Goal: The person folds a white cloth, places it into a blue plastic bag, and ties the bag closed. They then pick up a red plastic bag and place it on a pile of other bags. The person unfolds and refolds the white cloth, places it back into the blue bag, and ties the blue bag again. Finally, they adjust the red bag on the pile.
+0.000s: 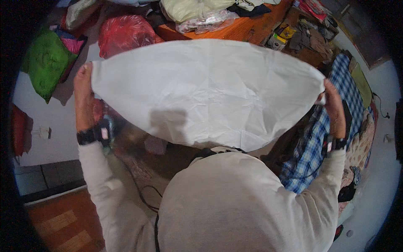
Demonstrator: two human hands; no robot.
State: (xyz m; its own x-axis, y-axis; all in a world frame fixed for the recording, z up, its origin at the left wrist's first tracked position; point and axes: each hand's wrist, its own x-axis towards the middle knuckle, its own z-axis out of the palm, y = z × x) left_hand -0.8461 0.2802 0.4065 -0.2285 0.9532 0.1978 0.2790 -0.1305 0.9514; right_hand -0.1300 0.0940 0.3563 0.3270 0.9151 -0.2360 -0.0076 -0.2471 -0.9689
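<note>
A large white cloth [189, 84] is stretched wide in front of me, with creases across its middle and right half. My left hand [84, 80] grips its left end, fingers closed at the edge. At the opposite end my right hand [332, 98] is closed on the cloth, a small bit of white showing by the fingers. The cloth sags between the two hands, and a dark shadow falls on its lower left part. What lies directly behind it is hidden.
Beyond the cloth, an orange wooden table [235, 31] carries bagged fabric [201, 17]. A red plastic bag [126, 35] and a green cushion [48, 63] are at the left. Blue checked fabric [308, 145] lies at the right. A dark cable [142, 195] hangs near my left arm.
</note>
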